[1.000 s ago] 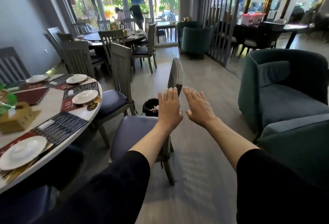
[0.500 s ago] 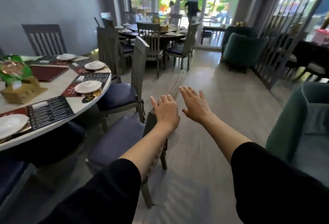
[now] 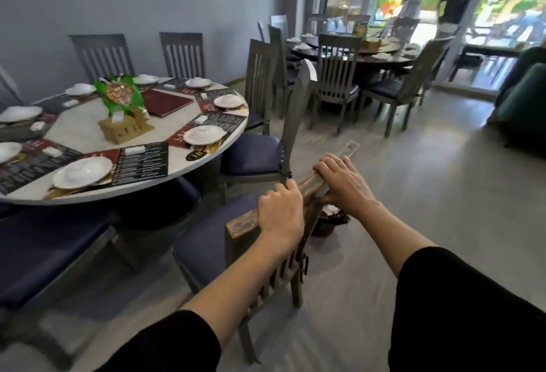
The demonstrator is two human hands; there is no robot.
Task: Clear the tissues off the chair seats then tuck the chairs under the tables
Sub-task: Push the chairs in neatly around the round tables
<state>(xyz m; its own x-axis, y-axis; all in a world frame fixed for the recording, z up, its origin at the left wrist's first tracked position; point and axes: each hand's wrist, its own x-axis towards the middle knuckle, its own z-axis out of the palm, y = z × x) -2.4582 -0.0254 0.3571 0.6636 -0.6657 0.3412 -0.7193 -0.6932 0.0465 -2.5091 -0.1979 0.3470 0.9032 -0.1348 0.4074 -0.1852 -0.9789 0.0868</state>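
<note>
Head view: both hands are on the job. The left hand (image 3: 280, 215) wraps over the top rail of the chair (image 3: 240, 227), and the right hand (image 3: 344, 185) clamps the same rail further along, thumb tucked beneath. The blue seat (image 3: 204, 241) shows no tissue on the part I can see, so the clearing looks done here. White tissues (image 3: 330, 209) sit in the dark bin (image 3: 328, 224) on the floor just behind the chair back. The tuck itself is not done, as the seat stands out beyond the rim of the round tabletop (image 3: 206, 162). The neighbouring chair (image 3: 251, 156) sits closer in. Another seat (image 3: 44, 253) at lower left stands pulled out, so I judge there is more to push.
</note>
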